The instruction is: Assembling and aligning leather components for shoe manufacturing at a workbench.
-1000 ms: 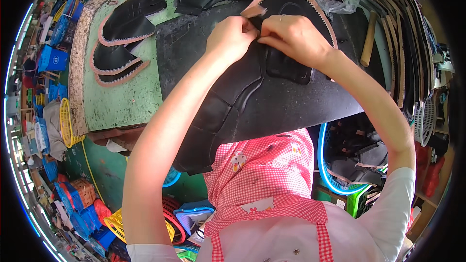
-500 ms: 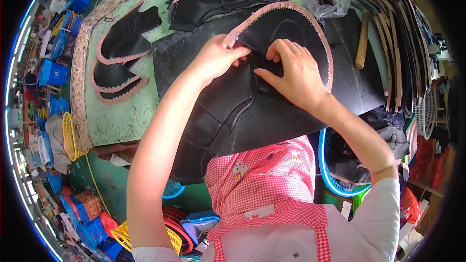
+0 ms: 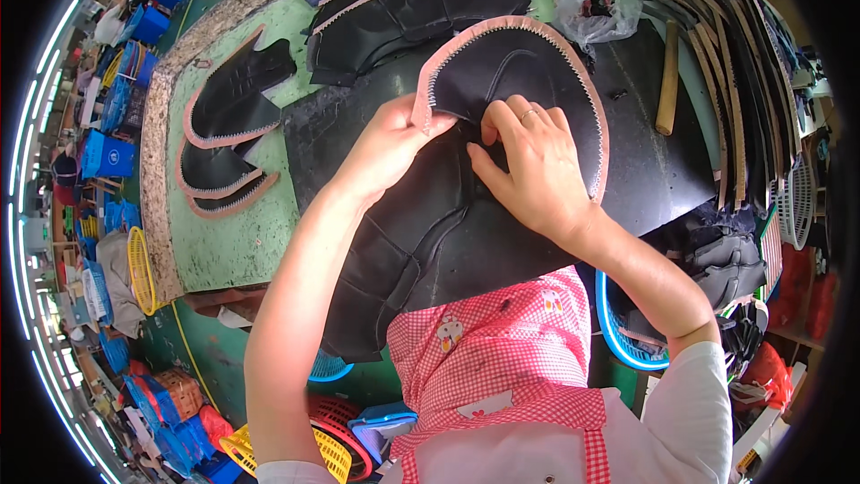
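A curved black leather-like piece (image 3: pixel 555 81) with a pink, zigzag-edged border lies under and between my hands. My left hand (image 3: pixel 403 130) pinches its left end between thumb and fingers. At the piece's inner edge, my right hand (image 3: pixel 533 157) has curled fingers and a bent thumb on the black material; the fingertips are partly hidden. A larger black piece with stitched seams (image 3: pixel 385 251) joins or overlaps it below my hands and hangs over the table's front edge. I cannot tell exactly how the two meet.
A black sheet (image 3: pixel 654 116) covers part of the green table (image 3: pixel 224 251). Bordered black pieces (image 3: pixel 235 99) lie at left, others (image 3: pixel 412 18) at the back. A wooden stick (image 3: pixel 667 81), a clear plastic bag (image 3: pixel 598 0) and stacked dark strips (image 3: pixel 726 63) sit at right. A blue-rimmed basket (image 3: pixel 618 341) stands below.
The whole view has shifted a little. The left end of the bordered piece now points downward, with my left hand lower on it. My right hand stays at the inner edge.
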A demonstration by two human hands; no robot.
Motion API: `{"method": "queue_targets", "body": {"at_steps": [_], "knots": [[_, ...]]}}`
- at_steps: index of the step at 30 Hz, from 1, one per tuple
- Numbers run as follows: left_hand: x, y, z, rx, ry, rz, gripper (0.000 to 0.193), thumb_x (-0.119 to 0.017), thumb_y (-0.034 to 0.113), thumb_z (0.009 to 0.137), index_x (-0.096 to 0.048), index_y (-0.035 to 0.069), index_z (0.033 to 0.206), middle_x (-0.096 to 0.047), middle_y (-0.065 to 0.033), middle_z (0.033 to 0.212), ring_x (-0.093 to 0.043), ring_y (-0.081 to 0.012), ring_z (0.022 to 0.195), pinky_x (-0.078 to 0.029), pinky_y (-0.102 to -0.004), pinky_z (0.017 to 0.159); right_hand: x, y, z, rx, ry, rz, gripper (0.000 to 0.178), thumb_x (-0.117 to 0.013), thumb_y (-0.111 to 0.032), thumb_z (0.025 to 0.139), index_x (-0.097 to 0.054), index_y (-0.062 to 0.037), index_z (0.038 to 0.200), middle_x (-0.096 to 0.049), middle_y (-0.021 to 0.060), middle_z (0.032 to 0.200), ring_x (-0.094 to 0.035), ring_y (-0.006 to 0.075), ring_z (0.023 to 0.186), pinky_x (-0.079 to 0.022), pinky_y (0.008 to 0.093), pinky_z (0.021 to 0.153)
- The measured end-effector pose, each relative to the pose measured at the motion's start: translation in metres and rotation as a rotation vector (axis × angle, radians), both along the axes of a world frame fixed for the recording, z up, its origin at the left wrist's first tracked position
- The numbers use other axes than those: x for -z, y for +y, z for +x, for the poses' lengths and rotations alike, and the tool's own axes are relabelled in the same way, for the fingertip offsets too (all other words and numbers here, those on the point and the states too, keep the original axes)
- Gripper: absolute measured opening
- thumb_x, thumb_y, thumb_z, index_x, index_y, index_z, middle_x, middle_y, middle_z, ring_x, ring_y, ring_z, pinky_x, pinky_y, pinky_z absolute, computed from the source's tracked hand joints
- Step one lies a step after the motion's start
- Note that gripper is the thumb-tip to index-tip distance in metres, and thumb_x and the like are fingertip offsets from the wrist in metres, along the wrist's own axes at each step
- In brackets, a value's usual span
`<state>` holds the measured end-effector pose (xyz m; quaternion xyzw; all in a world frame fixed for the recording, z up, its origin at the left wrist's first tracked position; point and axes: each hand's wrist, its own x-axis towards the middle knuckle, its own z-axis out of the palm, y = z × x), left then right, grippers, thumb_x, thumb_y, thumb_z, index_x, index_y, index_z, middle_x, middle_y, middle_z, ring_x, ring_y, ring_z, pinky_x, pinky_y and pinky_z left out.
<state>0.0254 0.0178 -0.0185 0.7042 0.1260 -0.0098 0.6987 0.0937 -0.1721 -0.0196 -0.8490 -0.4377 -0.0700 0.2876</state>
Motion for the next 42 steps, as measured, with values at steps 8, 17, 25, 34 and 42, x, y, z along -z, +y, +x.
{"method": "queue_targets", "body": {"at_steps": [8, 17, 25, 34, 42], "knots": [[0.004, 0.007, -0.008, 0.024, 0.036, 0.002, 0.019, -0.061, 0.009, 0.099, -0.066, -0.002, 0.114, -0.069, -0.0049, 0.111, -0.063, -0.0108, 0.105, -0.049, -0.0278, 0.099, 0.001, -0.002, -0.005, 0.001, 0.034, 0.121, 0.021, -0.072, -0.019, 0.082, -0.055, -0.0085, 0.087, -0.054, 0.0067, 0.084, -0.057, 0.0256, 0.084, -0.039, 0.0389, 0.081], [0.007, 0.006, -0.013, 0.026, -0.037, -0.100, 0.014, -0.061, 0.011, 0.100, -0.067, 0.000, 0.105, -0.065, 0.0016, 0.099, -0.057, -0.0057, 0.091, -0.046, -0.0233, 0.087, 0.001, -0.006, -0.008, -0.027, 0.135, 0.218, 0.021, -0.074, -0.018, 0.078, -0.059, -0.0088, 0.089, -0.057, 0.0047, 0.086, -0.056, 0.0241, 0.085, -0.038, 0.0378, 0.084], [0.006, 0.009, -0.012, 0.035, -0.009, -0.070, 0.014, -0.063, 0.012, 0.099, -0.069, 0.000, 0.103, -0.066, 0.0010, 0.098, -0.058, -0.0058, 0.093, -0.046, -0.0242, 0.089, 0.004, -0.007, -0.006, 0.002, 0.229, 0.259, 0.022, -0.078, -0.018, 0.078, -0.065, -0.0102, 0.094, -0.061, 0.0017, 0.087, -0.060, 0.0213, 0.089, -0.039, 0.0367, 0.087], [0.001, -0.011, -0.004, -0.075, -0.030, 0.086, 0.015, -0.065, 0.011, 0.098, -0.069, -0.002, 0.102, -0.068, 0.0005, 0.093, -0.060, -0.0047, 0.087, -0.048, -0.0223, 0.081, 0.015, -0.002, -0.004, 0.060, 0.078, 0.182, 0.026, -0.079, -0.019, 0.072, -0.057, -0.0105, 0.084, -0.055, 0.0033, 0.084, -0.055, 0.0232, 0.085, -0.038, 0.0386, 0.085], [-0.001, -0.013, -0.002, -0.088, -0.070, 0.098, 0.015, -0.065, 0.010, 0.097, -0.070, -0.003, 0.101, -0.070, -0.0009, 0.090, -0.060, -0.0044, 0.085, -0.048, -0.0221, 0.078, 0.008, 0.010, -0.006, 0.140, 0.026, 0.071, 0.026, -0.074, -0.014, 0.068, -0.053, -0.0090, 0.083, -0.051, 0.0075, 0.085, -0.053, 0.0271, 0.088, -0.037, 0.0403, 0.087]]}}
